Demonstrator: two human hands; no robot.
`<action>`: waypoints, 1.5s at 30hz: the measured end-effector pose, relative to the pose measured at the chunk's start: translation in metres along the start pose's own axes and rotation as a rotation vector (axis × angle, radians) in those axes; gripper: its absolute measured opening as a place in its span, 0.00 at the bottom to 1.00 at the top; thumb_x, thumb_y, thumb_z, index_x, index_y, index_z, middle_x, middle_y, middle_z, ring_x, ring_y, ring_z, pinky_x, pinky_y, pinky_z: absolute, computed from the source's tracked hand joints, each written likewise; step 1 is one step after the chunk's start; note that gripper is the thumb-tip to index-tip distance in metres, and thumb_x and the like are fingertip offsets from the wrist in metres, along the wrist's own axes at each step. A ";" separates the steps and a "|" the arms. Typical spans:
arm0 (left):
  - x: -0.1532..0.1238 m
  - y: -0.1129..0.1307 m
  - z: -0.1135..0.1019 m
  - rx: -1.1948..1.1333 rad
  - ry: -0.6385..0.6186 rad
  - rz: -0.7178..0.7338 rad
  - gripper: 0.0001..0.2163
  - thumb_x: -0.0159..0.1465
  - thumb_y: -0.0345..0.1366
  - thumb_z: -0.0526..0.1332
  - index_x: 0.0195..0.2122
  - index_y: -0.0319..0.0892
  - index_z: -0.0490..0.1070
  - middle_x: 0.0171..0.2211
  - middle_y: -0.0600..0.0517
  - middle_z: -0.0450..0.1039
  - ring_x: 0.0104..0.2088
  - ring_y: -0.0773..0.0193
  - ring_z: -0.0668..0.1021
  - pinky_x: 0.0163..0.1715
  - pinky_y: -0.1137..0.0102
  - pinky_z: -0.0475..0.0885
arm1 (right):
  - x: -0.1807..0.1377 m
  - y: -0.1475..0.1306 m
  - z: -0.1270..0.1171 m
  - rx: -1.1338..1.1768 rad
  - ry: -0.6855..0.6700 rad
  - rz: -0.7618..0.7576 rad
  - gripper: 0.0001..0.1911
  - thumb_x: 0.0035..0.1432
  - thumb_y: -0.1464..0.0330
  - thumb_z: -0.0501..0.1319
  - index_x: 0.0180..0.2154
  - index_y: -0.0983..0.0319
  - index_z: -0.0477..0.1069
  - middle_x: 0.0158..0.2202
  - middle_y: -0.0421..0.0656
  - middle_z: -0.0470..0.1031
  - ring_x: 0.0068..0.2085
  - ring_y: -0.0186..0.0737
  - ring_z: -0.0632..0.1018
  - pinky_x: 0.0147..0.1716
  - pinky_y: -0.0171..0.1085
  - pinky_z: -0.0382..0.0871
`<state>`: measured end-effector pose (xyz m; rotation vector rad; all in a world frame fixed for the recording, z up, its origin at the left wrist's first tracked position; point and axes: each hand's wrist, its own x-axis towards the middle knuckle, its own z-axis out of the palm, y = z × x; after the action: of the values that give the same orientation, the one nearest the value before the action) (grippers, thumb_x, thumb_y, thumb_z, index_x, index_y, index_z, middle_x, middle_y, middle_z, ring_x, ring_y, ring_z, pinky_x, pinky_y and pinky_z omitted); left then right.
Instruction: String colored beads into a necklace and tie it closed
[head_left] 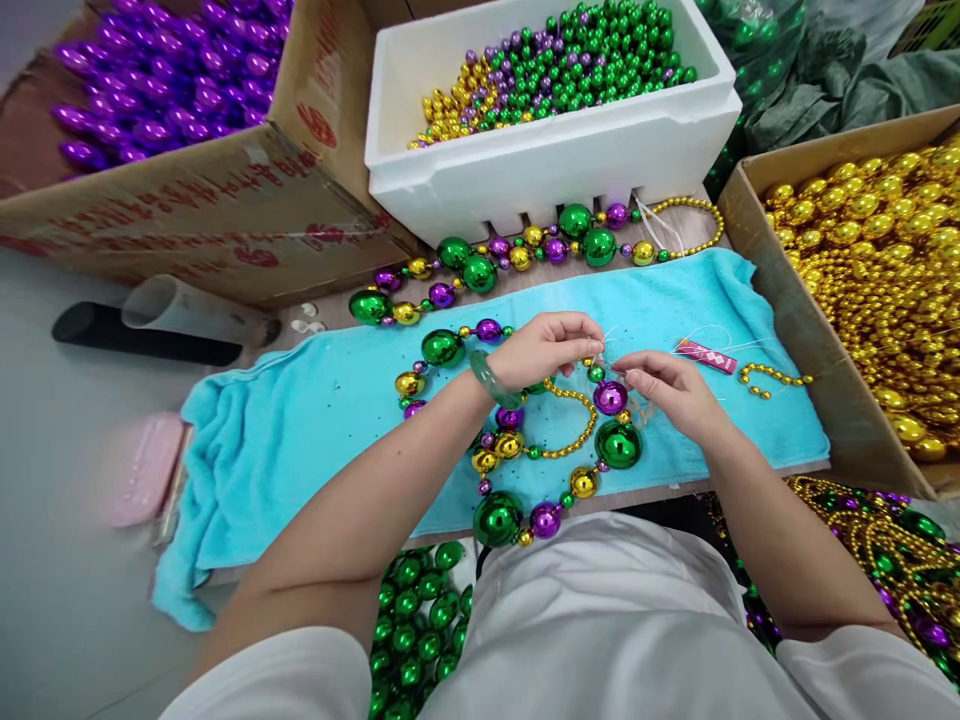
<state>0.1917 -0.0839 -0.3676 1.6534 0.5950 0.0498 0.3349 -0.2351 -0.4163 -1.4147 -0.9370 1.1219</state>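
Observation:
A bead necklace [618, 444] of large and small green, purple and gold balls lies looped on a turquoise towel [315, 430]. At its upper right end, my left hand [551, 345] pinches the strand by the small beads, with a thin white thread at its fingertips. A green bangle [492, 378] circles my left wrist. My right hand [671, 388] is close beside it, thumb and fingers pressed together near the thread; what they hold is too small to make out. A pink printed tag [706, 356] and a short gold bead chain [776, 376] lie right of my hands.
Behind the towel lies another bead necklace [478, 273], before a white foam box [547, 150] of small beads. Cardboard boxes hold purple beads [180, 80] and gold beads [892, 290]. Green balls [420, 620] are below the table edge. A pink case [150, 470] sits at the left.

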 end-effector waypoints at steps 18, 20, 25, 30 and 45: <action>0.005 -0.003 0.006 -0.096 -0.042 -0.034 0.08 0.58 0.38 0.62 0.32 0.38 0.70 0.24 0.56 0.69 0.19 0.78 0.67 0.18 0.80 0.62 | 0.011 0.009 0.000 0.192 -0.009 0.074 0.13 0.42 0.59 0.71 0.30 0.59 0.80 0.30 0.41 0.78 0.34 0.38 0.74 0.37 0.39 0.67; 0.006 -0.004 0.006 -0.102 -0.044 -0.031 0.08 0.58 0.38 0.62 0.31 0.38 0.70 0.24 0.56 0.69 0.18 0.78 0.67 0.18 0.79 0.62 | 0.012 0.010 0.000 0.198 -0.016 0.072 0.13 0.42 0.59 0.71 0.30 0.59 0.81 0.29 0.41 0.77 0.34 0.37 0.74 0.36 0.39 0.67; 0.007 -0.005 0.006 -0.080 -0.046 -0.038 0.07 0.58 0.37 0.62 0.31 0.38 0.70 0.24 0.56 0.69 0.19 0.77 0.66 0.19 0.79 0.62 | 0.014 0.012 0.001 0.202 -0.023 0.066 0.12 0.43 0.60 0.71 0.30 0.59 0.80 0.28 0.40 0.77 0.32 0.36 0.73 0.35 0.37 0.65; 0.008 -0.005 0.005 -0.072 -0.040 -0.042 0.08 0.58 0.38 0.62 0.31 0.38 0.70 0.23 0.56 0.68 0.19 0.77 0.66 0.19 0.79 0.62 | 0.015 0.011 0.002 0.187 -0.014 0.069 0.11 0.43 0.60 0.70 0.29 0.59 0.80 0.28 0.40 0.76 0.32 0.35 0.72 0.34 0.38 0.64; 0.012 -0.009 0.005 -0.055 -0.043 -0.015 0.07 0.59 0.37 0.61 0.31 0.38 0.70 0.25 0.55 0.70 0.18 0.78 0.66 0.19 0.79 0.62 | 0.019 0.016 0.004 0.232 -0.006 0.109 0.11 0.41 0.60 0.71 0.27 0.60 0.80 0.26 0.39 0.74 0.29 0.33 0.70 0.31 0.36 0.63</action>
<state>0.2006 -0.0836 -0.3804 1.5929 0.5686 0.0199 0.3349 -0.2184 -0.4348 -1.2846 -0.7142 1.2735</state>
